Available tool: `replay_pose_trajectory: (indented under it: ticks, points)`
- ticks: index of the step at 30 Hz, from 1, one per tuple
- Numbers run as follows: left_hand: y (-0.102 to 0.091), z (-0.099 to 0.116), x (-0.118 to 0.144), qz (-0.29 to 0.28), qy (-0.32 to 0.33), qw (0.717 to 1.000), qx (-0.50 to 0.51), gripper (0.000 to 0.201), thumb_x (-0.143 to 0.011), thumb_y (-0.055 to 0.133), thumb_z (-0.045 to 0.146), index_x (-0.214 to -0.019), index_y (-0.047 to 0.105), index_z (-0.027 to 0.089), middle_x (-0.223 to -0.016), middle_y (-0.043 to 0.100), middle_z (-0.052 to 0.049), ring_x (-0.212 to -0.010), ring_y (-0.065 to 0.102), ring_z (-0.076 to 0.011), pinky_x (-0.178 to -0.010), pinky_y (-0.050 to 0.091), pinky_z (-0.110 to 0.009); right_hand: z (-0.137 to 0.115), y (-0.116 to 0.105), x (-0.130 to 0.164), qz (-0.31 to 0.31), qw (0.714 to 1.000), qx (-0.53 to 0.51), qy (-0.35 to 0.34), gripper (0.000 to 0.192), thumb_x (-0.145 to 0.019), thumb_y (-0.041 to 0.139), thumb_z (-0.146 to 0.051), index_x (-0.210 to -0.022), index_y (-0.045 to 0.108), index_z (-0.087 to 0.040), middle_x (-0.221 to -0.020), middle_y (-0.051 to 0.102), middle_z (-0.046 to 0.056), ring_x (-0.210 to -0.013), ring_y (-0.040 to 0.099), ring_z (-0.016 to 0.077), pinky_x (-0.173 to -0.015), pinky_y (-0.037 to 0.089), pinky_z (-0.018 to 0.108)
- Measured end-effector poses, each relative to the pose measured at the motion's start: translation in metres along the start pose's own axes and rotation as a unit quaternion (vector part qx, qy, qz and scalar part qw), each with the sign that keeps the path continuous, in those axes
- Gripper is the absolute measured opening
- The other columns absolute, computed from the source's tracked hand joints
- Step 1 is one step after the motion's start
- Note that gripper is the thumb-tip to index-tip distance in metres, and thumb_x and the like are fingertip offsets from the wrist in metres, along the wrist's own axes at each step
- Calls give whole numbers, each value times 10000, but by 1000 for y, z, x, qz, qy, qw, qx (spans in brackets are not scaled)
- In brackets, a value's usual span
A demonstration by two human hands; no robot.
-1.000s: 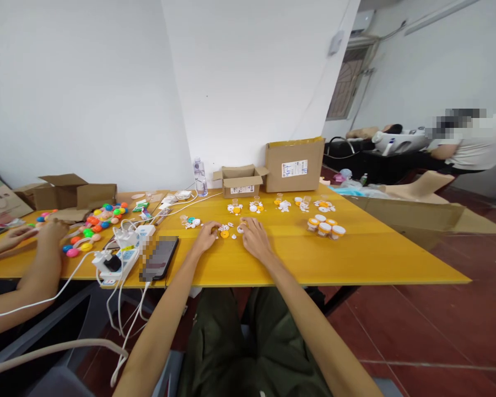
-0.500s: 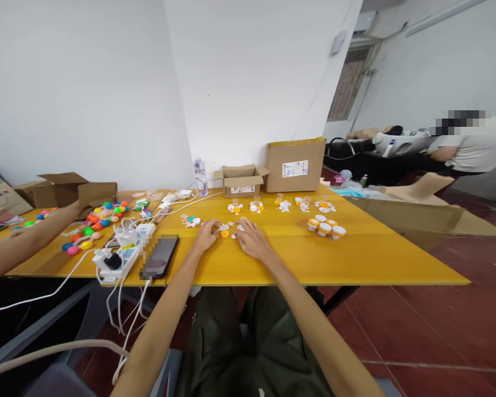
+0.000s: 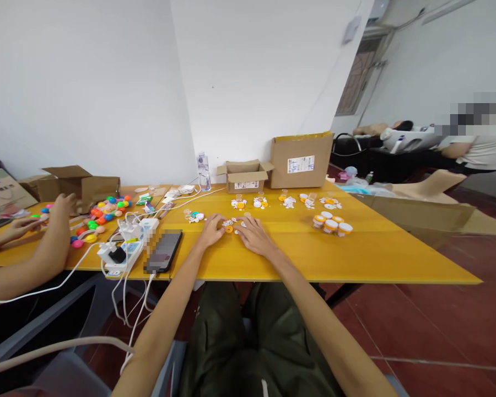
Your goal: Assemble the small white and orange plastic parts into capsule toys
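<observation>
Both hands, the left hand [image 3: 210, 231] and the right hand [image 3: 252, 234], rest with loose fingers on small white and orange plastic parts [image 3: 230, 225] on the yellow table [image 3: 355, 253], left of four finished orange-and-white round pieces [image 3: 332, 222], while several part heaps [image 3: 287, 200] behind them seem unassembled.

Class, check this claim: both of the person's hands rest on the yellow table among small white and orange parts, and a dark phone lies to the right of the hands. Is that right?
Not quite. The head view shows the dark phone lying to the left of the hands, beside the power strip. The rest holds: left hand and right hand rest on the yellow table among small white and orange parts.
</observation>
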State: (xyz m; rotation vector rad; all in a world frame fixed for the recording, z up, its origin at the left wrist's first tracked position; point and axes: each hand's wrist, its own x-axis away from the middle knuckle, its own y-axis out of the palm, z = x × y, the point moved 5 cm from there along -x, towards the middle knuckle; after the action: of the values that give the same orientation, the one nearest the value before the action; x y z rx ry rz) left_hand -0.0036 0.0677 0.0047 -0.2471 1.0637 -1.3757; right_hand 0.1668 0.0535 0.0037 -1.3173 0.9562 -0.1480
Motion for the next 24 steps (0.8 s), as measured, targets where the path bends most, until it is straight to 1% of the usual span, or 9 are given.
replay_pose_trajectory:
  ticks: [5,8,13,19,24]
  points:
    - [1,7,2,-18,25,999,-23,159,-832,655,194,-978,707,230,-1104,654,-56,-1117,590,-240,-1049,452,-398,0,-4,0,15,1000,-1,14,317,-940,470,-157,-1154,682,-256,-1311,613,109,-1246,486,278,-986,408,430]
    - [0,12,3,-19,33,999,-39,126,-855,629,192,-932,722,228,-1120,647,-66,-1124,582,-244,-1056,441,-397,1,-6,0,18,1000,0,19,295,-933,476,-148,-1117,688,-240,-1291,624,117,-1226,497,279,-972,415,421]
    - [-4,19,3,-12,34,997,-62,210,-874,563,136,-896,744,240,-1101,669,-71,-1117,575,-259,-1038,441,-424,2,-6,0,29,999,5,23,279,-926,492,-142,-1109,681,-233,-1265,638,120,-1201,513,280,-950,421,413]
    - [-5,23,4,-22,30,996,-85,256,-862,561,125,-892,772,266,-1099,700,-73,-1152,554,-284,-1014,441,-462,4,-4,0,30,999,10,26,244,-929,502,-153,-1071,688,-221,-1264,636,125,-1195,515,279,-943,424,408]
    - [-4,22,4,-20,33,995,-87,252,-851,575,132,-892,781,270,-1080,716,-75,-1160,549,-288,-1021,431,-474,3,-5,0,26,999,7,22,255,-945,493,-187,-1098,691,-235,-1264,635,123,-1196,514,284,-946,425,419]
